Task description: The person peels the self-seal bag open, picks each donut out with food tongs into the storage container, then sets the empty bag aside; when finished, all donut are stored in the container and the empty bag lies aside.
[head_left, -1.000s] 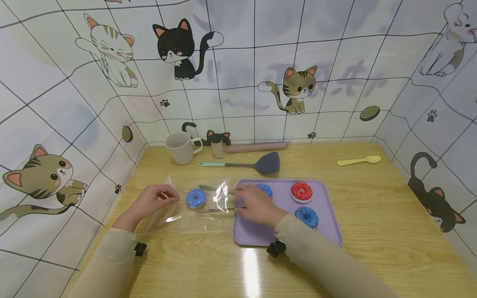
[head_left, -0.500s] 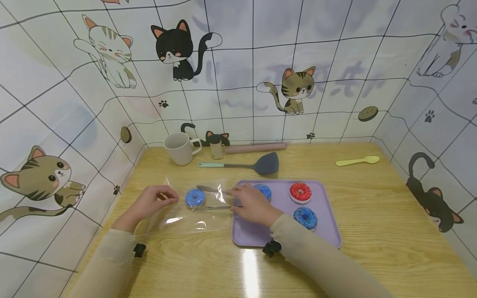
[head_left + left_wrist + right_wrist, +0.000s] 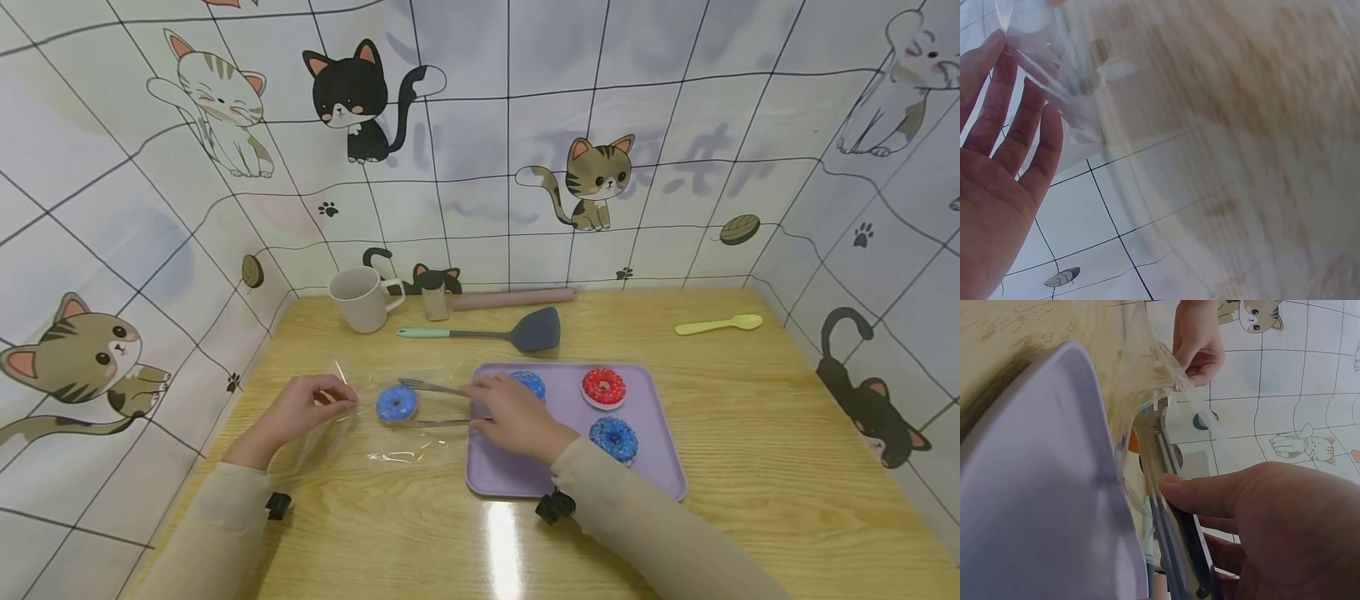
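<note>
My left hand (image 3: 303, 408) pinches the edge of a clear plastic bag (image 3: 408, 457) between thumb and fingertips. The left wrist view shows the film rising from these fingertips (image 3: 999, 39). A blue ring doughnut (image 3: 396, 403) lies at the bag, left of the tray. My right hand (image 3: 517, 417) grips metal tongs (image 3: 435, 387), thumb on one arm and fingers on the other. Their tips reach to either side of the doughnut; whether they touch it I cannot tell. In the right wrist view the tongs (image 3: 1169, 515) run into the film.
Under my right hand is a lilac tray (image 3: 502, 483) bearing a red doughnut (image 3: 603, 388), a speckled blue doughnut (image 3: 613, 439) and a partly hidden blue one (image 3: 529, 383). Behind stand a mug (image 3: 360, 300), shaker (image 3: 435, 302), rolling pin (image 3: 517, 297), spatula (image 3: 536, 331) and yellow spoon (image 3: 720, 324).
The doughnut by the tongs has shifted slightly right and towards me. The bag's film and its glare have changed around the tongs. My left hand has barely moved.
</note>
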Tool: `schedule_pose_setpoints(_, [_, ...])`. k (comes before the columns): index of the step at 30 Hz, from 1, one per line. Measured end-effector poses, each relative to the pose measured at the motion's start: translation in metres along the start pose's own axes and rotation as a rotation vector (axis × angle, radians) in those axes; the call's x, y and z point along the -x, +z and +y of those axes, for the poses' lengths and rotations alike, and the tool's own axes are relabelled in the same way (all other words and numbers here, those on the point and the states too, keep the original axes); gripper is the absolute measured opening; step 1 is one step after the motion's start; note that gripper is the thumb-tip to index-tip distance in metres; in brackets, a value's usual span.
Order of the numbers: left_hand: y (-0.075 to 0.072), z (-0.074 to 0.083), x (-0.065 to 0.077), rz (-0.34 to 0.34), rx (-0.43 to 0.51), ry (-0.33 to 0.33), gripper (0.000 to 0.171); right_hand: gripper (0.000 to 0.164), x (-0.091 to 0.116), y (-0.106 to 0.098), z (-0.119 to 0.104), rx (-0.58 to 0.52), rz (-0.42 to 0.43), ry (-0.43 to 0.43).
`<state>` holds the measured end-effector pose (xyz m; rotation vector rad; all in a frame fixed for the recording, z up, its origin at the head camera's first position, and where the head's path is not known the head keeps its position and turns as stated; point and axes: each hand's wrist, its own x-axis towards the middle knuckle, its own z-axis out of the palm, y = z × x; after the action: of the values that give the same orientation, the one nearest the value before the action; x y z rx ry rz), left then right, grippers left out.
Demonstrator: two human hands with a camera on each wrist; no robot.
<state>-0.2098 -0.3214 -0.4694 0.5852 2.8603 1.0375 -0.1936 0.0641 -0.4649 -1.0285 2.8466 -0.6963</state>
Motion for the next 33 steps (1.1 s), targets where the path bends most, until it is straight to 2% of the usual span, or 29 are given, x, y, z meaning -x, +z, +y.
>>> schedule_pose_setpoints(7, [0.000,-0.002,0.001,-0.012,-0.005,-0.014,0.004,0.052,0.013,-0.006,0.001,-0.021,0.000,-0.010])
schedule_pose_setpoints(19, [-0.002,-0.001,0.003,-0.011,-0.031,-0.011,0.004,0.055,0.041,-0.022,0.007,0.017,0.031,-0.021])
schedule_pose_setpoints(26, [-0.003,0.005,0.005,-0.019,-0.022,-0.002,0.004,0.057,0.068,-0.039,0.015,0.016,0.058,-0.005])
schedule_pose_setpoints(33, [-0.004,0.000,0.007,-0.013,-0.019,-0.010,0.005,0.056,0.095,-0.048,0.026,0.063,0.100,-0.032])
